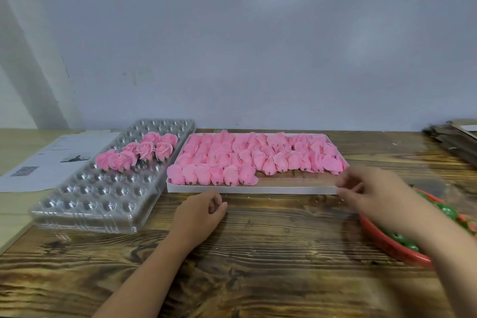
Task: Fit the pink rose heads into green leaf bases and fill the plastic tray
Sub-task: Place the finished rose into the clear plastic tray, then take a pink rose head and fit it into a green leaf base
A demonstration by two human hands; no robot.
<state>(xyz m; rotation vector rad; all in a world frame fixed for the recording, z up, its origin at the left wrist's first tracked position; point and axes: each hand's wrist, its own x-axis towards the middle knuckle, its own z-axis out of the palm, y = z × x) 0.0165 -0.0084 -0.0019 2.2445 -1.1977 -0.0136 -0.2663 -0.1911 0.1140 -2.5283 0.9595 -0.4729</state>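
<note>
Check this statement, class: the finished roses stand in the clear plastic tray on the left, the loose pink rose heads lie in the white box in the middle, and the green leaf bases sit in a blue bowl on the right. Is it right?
One detail is wrong: the head view shows the green leaf bases in a red bowl, not a blue one. The finished roses do stand in the clear plastic tray on the left, and the loose pink rose heads lie in the white box in the middle.

I see a glossy clear plastic tray (103,193), matt soft-looking pink rose heads (247,160), a rough-grained dark wood tabletop (258,253) and matt white paper (51,160).
</note>
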